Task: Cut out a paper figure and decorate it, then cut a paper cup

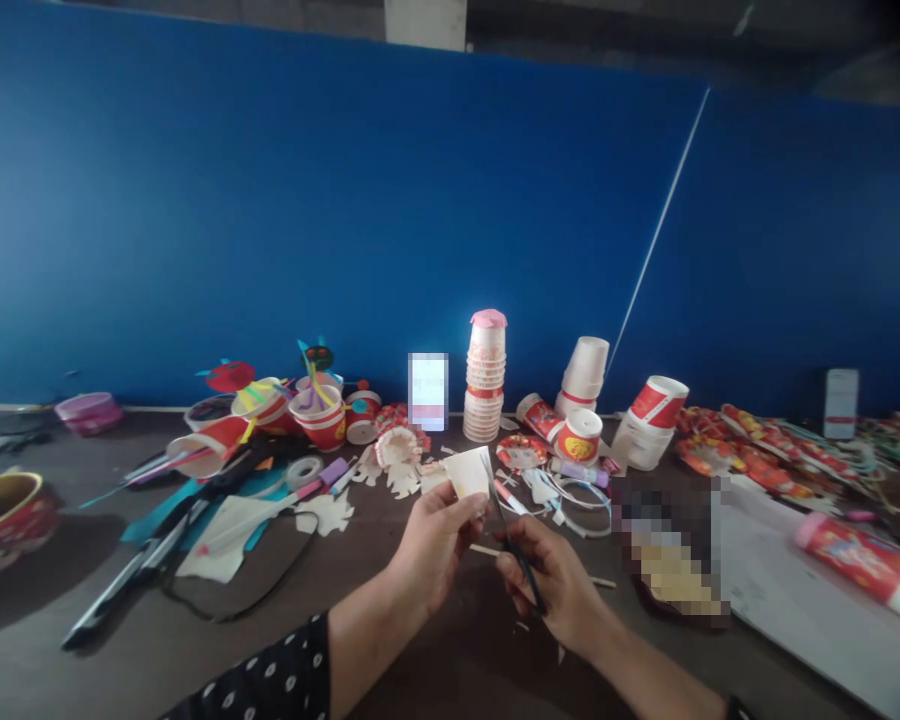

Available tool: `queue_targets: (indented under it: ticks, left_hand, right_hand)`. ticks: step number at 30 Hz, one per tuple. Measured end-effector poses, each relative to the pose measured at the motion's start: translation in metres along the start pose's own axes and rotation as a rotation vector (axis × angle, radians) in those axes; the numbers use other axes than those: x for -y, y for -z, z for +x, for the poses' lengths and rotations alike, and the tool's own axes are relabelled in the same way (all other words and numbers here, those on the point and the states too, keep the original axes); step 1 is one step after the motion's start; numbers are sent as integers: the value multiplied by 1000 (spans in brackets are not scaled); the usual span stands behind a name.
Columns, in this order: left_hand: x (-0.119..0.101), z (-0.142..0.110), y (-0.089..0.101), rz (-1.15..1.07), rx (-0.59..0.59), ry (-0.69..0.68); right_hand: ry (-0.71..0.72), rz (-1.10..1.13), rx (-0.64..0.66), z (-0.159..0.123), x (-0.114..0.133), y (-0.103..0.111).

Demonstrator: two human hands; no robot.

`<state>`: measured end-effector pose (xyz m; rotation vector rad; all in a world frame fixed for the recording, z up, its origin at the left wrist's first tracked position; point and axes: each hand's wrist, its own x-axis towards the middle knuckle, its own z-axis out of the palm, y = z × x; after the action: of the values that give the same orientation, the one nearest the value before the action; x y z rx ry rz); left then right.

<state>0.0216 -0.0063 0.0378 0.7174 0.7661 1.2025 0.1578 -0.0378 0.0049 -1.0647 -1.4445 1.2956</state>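
My left hand (435, 545) pinches a piece of white card or paper (467, 473) between thumb and fingers, holding it up above the dark tabletop (450, 640). My right hand (555, 585) grips a pair of black-handled scissors (516, 550). Their thin blade rises to the right edge of the white piece and appears to touch it. Most of the scissor handles are hidden inside my right hand. Small paper scraps lie on the table beneath my hands.
Stacked paper cups (485, 375) and red-and-white printed cups (581, 438) stand beyond my hands, before a blue wall (345, 200). Cut paper shapes, tape (304, 472), glue sticks, pens and a long-handled tool (135, 565) lie about. A blurred patch (671, 550) covers something at right.
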Motion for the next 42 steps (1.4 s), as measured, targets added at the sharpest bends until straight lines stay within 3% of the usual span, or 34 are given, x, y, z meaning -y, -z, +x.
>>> queue_targets:
  ticks: [8,20,34,42]
  left_hand:
    - [-1,0,-1,10,41,-22]
    - [1,-4,-3,-36,54,71]
    - [-1,-4,-3,-68,74,73]
    - [-3,-2,-2,-56,11,69]
  right_hand:
    - [-33,6,5,-1,3,0]
    - [46,-2,38,-2,6,-1]
    - [45,7,31,-3,2,-2]
    - [16,-26,-4,-4,11,-2]
